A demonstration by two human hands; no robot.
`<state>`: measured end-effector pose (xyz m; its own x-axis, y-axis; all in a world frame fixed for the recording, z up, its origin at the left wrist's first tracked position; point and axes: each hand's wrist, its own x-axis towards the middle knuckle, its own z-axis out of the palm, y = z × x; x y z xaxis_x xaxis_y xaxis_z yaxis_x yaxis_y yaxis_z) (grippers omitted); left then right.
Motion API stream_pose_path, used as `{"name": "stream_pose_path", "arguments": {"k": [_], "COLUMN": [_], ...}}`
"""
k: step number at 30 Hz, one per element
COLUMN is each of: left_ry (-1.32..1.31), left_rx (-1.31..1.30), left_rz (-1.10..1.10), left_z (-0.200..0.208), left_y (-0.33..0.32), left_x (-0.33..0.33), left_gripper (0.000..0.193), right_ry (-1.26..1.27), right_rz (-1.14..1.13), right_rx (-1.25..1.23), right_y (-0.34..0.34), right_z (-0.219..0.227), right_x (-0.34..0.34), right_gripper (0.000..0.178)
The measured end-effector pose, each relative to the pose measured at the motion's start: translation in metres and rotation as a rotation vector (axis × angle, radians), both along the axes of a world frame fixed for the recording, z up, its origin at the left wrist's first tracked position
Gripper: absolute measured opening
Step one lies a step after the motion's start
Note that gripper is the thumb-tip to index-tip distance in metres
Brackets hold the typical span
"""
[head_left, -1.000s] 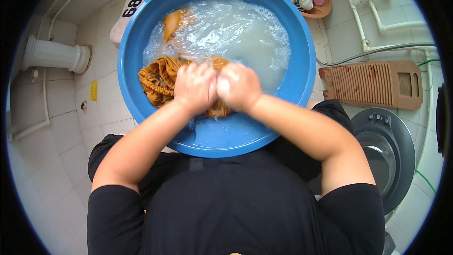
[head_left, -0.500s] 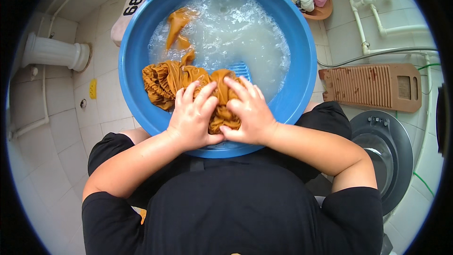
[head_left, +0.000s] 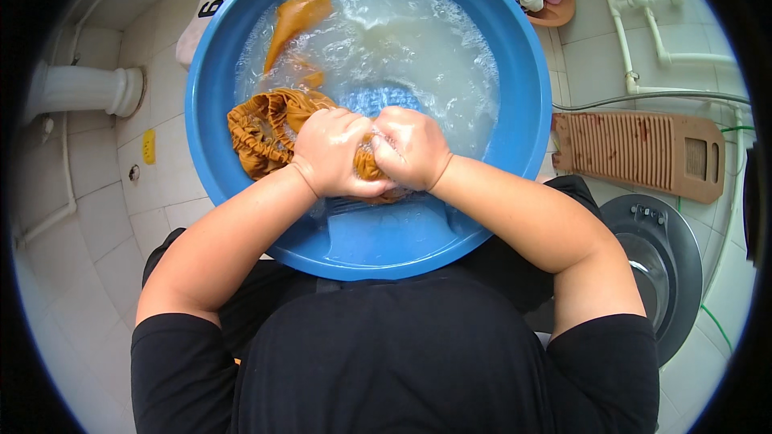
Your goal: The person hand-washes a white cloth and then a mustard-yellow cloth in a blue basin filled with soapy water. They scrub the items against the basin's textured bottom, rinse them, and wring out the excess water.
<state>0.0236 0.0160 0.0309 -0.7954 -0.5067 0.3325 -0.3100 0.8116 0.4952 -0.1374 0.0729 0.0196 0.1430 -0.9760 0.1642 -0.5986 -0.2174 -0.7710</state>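
Both fists are closed side by side on a wet mustard-brown garment (head_left: 269,133) with a gathered elastic edge. My left hand (head_left: 334,153) grips the cloth with its thumb pointing right. My right hand (head_left: 410,147) clenches the same bunch, its knuckles against the left hand. Part of the bunch shows between the two hands. Under them lies a blue ridged washboard (head_left: 386,233), its ribs partly under water. A loose end of brown cloth floats at the far left of the soapy water (head_left: 402,40) in a big blue basin (head_left: 527,56).
To the right, a brown washboard (head_left: 639,151) leans near white pipes (head_left: 623,40), with a dark grey basin (head_left: 683,273) nearer me. An orange basin (head_left: 559,12) of clothes stands far right. At left are a white pedestal (head_left: 88,90) and a yellow item (head_left: 149,146).
My spread fingers have closed into fists around the garment. Both hands and cloth have moved away from the basin's near edge, uncovering the blue washboard's lower part.
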Motion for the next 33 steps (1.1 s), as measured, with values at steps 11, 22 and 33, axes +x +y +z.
{"name": "stream_pose_path", "arguments": {"k": [11,22,33], "left_ry": [0.084,-0.512,-0.438], "left_rx": [0.082,0.486,0.091], "left_rz": [0.217,0.583,0.433], "left_z": [-0.007,0.033,0.029], "left_y": [-0.006,0.004,0.006], "left_x": [0.017,0.082,-0.026], "left_gripper": [0.048,0.094,0.096], "right_ry": [0.014,-1.138,0.451], "right_rz": [-0.15,-0.717,-0.632], "right_rx": [0.184,0.654,0.737], "right_y": [-0.009,-0.044,-0.07], "right_z": [0.009,0.048,-0.046], "right_x": [0.002,-0.065,-0.101], "right_gripper": [0.026,0.054,0.075]}}
